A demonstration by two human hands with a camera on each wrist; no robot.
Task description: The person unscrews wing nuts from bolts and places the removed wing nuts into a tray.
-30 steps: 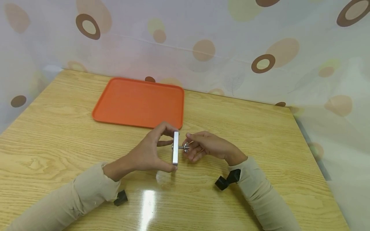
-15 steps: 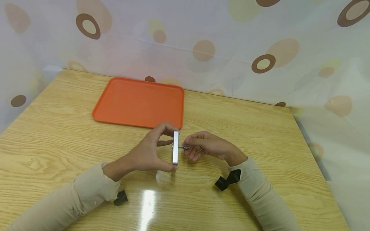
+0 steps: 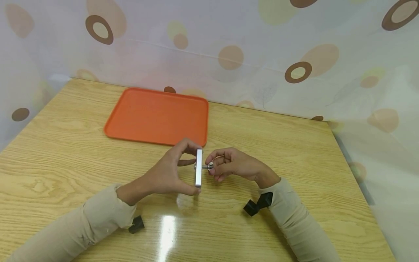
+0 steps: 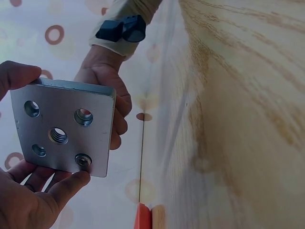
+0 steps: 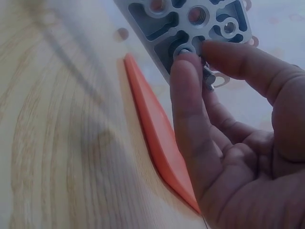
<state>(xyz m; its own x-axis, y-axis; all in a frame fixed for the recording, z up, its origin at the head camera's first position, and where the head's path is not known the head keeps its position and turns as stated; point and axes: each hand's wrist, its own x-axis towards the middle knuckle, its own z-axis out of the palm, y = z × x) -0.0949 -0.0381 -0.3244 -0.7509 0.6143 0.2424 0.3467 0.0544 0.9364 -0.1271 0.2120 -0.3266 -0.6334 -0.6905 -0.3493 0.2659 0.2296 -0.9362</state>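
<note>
My left hand (image 3: 165, 174) grips a square silver metal plate (image 3: 198, 169) by its edges, holding it upright above the table. The left wrist view shows its flat face with several holes; a bolt head (image 4: 83, 161) sits in the lower right one, one finger touching it. On the ribbed far face (image 5: 164, 29), the bolt's shank (image 3: 204, 167) sticks out to the right. My right hand (image 3: 240, 165) pinches a small nut, apparently a wing nut (image 3: 211, 165), on this bolt between thumb and fingers. In the right wrist view the fingers mostly hide it; the threaded bolt end (image 5: 208, 78) shows.
An orange-red tray (image 3: 160, 116) lies on the wooden table (image 3: 278, 145) behind the left hand. A patterned curtain (image 3: 229, 32) hangs beyond the table's back edge. Black wrist devices (image 3: 258, 204) are attached at both sleeves.
My right thumb and fingers have shifted around the wing nut, the thumb now lower, and the nut has turned. The left hand and plate have stayed in place.
</note>
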